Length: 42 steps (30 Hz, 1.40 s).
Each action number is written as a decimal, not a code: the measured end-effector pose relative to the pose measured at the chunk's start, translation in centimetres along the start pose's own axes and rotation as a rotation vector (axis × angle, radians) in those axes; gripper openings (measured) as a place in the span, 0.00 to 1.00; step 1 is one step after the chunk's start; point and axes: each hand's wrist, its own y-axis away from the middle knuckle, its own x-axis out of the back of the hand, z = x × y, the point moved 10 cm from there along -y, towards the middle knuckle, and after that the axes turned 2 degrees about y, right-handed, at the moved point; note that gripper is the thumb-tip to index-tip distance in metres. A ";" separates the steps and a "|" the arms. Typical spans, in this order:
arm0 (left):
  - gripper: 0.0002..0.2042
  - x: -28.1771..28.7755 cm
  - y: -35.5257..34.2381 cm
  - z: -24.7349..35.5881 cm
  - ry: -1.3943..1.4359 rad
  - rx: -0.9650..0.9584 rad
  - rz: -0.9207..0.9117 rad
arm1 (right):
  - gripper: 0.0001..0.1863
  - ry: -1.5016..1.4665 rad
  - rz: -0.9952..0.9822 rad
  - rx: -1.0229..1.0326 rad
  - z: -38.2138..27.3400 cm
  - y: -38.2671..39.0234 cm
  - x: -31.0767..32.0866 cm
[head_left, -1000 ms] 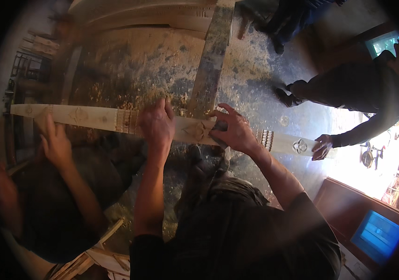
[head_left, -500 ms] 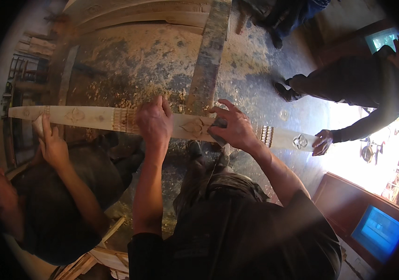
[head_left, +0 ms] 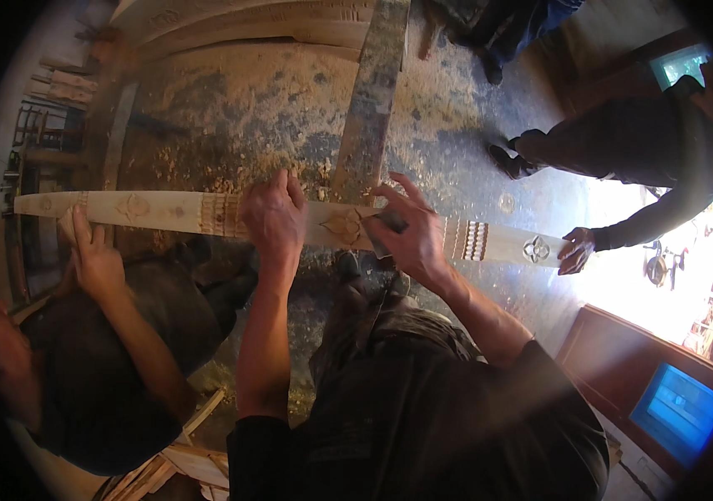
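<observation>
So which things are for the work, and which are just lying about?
Seem part of the work:
- long carved wood, with the left hand on it
- dark block in the right hand
- pale pad in a co-worker's hand

Seem just lying about:
- wood chips on the floor
- curved boards behind
- wood scraps, lower left

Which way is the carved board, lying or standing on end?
Lying: the carved board runs crosswise beneath the left hand and right hand, flower carvings facing the camera.
</observation>
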 end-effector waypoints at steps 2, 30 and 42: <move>0.12 0.3 0.4 -0.4 0.041 0.016 0.038 | 0.21 -0.124 0.078 -0.087 -0.1 2.0 2.3; 0.28 4.6 15.7 12.5 0.409 -0.414 -0.108 | 0.10 -0.116 0.188 0.026 2.1 8.1 1.3; 0.21 4.1 15.5 14.1 0.250 -0.467 -0.040 | 0.15 -0.243 0.085 -0.080 3.0 7.2 1.2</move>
